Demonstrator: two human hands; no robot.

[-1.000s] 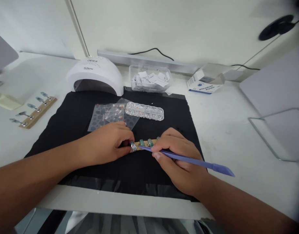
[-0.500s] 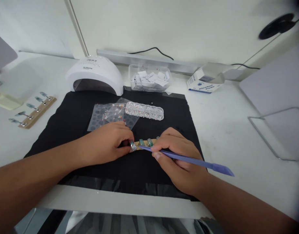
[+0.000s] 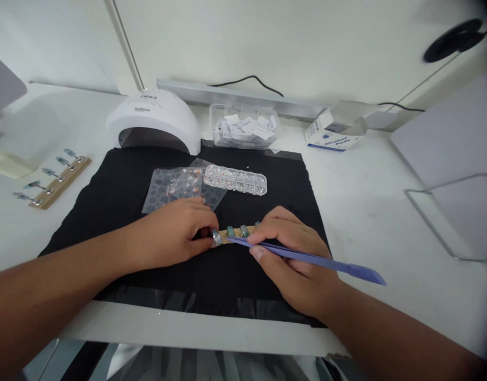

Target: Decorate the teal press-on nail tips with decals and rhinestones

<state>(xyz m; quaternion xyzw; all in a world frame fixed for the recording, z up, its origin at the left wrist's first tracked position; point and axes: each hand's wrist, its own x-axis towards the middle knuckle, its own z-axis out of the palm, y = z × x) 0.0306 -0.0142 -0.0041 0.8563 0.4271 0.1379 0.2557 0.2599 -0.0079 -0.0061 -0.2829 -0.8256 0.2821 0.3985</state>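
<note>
Head view: nearest the front edge of the bench (image 3: 386,222), a black mat (image 3: 124,190) is laid, and both hands are rested on it. The left hand (image 3: 170,238) is curled shut, its fingertips pinched on the near end of a wooden strip (image 3: 236,233) that carries small grey-green nail tips; how many tips sit on it cannot be told, since both hands cover parts of the strip. The right hand (image 3: 294,259) is closed around a purple tool (image 3: 310,259), held like a pen, with its thin point laid on the strip close to the left fingertips and its flat blade end projecting toward the right edge of the bench.

Beyond the hands, clear sticker sheets (image 3: 180,188) and a clear compartment box of small stones (image 3: 235,181) lie on the mat, the box overlapping the sheets; the printed patterns are too small to make out. At the left edge of the bench a second wooden strip (image 3: 55,182) with five nail tips is seen.

Along the far edge, a white curing lamp (image 3: 154,119) bears dark lettering that cannot be read with certainty. Beside it a clear tub (image 3: 245,127) of white packets stands, then an opened white box (image 3: 336,132) with a blue round mark and blue print, blurred beyond reading. A grey panel is cut off at the right.
</note>
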